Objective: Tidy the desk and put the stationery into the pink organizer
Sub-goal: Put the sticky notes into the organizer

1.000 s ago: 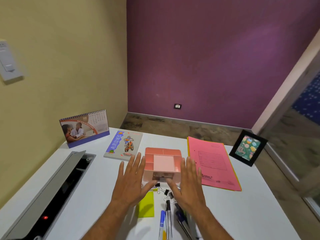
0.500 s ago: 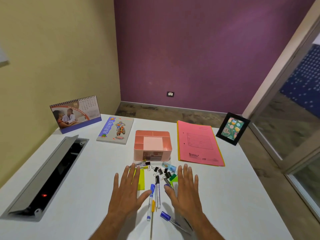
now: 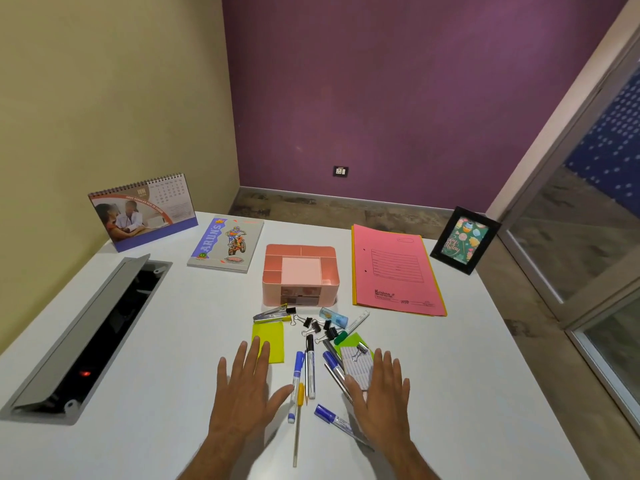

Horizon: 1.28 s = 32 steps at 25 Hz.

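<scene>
Organizer: I see the pink organizer [image 3: 300,274] upright at mid-desk, between the notebook and the pink folder, its top compartments showing nothing I can make out; small drawers face me.
Stationery: all of it lies on the white desk [image 3: 166,341] in front of the organizer, none inside.
Stapler: a silver stapler [image 3: 271,314] lies just before the organizer's left corner.
Binder clips: black binder clips [image 3: 313,325] are scattered right of the stapler.
Glue and tube: a light blue item [image 3: 333,316] and a white tube [image 3: 357,320] lie beside the clips.
Sticky notes: a yellow-green sticky pad [image 3: 268,339] lies under my left fingertips; a green one [image 3: 353,341] peeks out by the lined pad [image 3: 356,368].
Pens: blue-capped markers [image 3: 297,382], a black-capped pen [image 3: 310,367] and a pencil [image 3: 298,427] lie between my hands; another blue marker [image 3: 329,415] is near my right thumb.
Left hand: my left hand [image 3: 244,398] is flat, fingers straight and spread, grasping nothing.
Right hand: my right hand [image 3: 381,400] is flat too, released, fingers over the lined pad's edge.
Notebook: an "ARUNS" notebook [image 3: 227,249] lies left of the organizer.
Folder: a pink folder [image 3: 394,271] lies to the right.
Far edge: a desk calendar [image 3: 142,211] stands left, a picture frame [image 3: 464,240] stands right.
Cable tray: an open cable tray [image 3: 86,341] sits at the left of the desk.
</scene>
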Tool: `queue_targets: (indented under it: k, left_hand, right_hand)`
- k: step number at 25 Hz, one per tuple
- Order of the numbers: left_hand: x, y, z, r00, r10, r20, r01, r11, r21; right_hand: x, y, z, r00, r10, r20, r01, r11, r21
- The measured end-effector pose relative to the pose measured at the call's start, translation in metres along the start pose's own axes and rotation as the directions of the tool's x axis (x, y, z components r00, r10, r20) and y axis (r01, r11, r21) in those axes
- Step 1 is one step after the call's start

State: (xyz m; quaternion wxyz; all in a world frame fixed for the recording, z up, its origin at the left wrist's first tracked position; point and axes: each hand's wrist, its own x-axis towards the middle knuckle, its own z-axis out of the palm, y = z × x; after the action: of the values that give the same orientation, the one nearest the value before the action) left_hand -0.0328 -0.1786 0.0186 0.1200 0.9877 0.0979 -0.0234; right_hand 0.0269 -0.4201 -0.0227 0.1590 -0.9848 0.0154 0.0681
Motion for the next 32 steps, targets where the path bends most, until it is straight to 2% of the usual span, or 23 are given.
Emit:
queue_targets:
  k: [3, 5, 7, 9, 13, 19, 24, 27, 32]
  left_hand:
    - [0.012, -0.006, 0.011, 0.995, -0.072, 0.064, 0.073, 0.997, -0.001]
    - [0.021, -0.011, 0.022, 0.979, -0.172, 0.108, 0.175, 0.984, -0.026]
    - [0.03, -0.013, 0.028, 0.965, -0.246, 0.087, 0.253, 0.964, -0.085]
    - [0.041, -0.015, 0.032, 0.945, -0.323, 0.052, 0.327, 0.929, -0.173]
    - [0.064, -0.017, 0.043, 0.879, -0.466, 0.1, 0.474, 0.836, -0.275]
    - [0.083, -0.016, 0.057, 0.8, -0.589, 0.119, 0.595, 0.751, -0.285]
    - [0.092, -0.018, 0.066, 0.773, -0.621, 0.131, 0.63, 0.723, -0.284]
    - [0.095, -0.02, 0.067, 0.75, -0.641, 0.165, 0.654, 0.68, -0.331]
    - [0.096, -0.025, 0.059, 0.71, -0.664, 0.233, 0.688, 0.584, -0.431]
  right_hand:
    - [0.007, -0.002, 0.002, 0.983, 0.182, 0.009, -0.182, 0.974, 0.137]
    - [0.012, -0.003, 0.004, 0.959, 0.284, 0.023, -0.283, 0.942, 0.181]
    - [0.017, -0.003, 0.006, 0.931, 0.359, 0.06, -0.363, 0.908, 0.209]
    - [0.024, -0.003, 0.007, 0.91, 0.406, 0.081, -0.413, 0.878, 0.242]
    - [0.039, 0.0, 0.006, 0.851, 0.5, 0.159, -0.523, 0.786, 0.329]
    - [0.051, 0.003, 0.009, 0.774, 0.585, 0.244, -0.633, 0.691, 0.351]
    - [0.05, 0.0, 0.009, 0.757, 0.616, 0.22, -0.639, 0.624, 0.45]
    - [0.044, -0.003, 0.0, 0.79, 0.602, 0.118, -0.546, 0.603, 0.581]
    - [0.046, -0.021, -0.022, 0.796, 0.599, -0.088, -0.386, 0.615, 0.687]
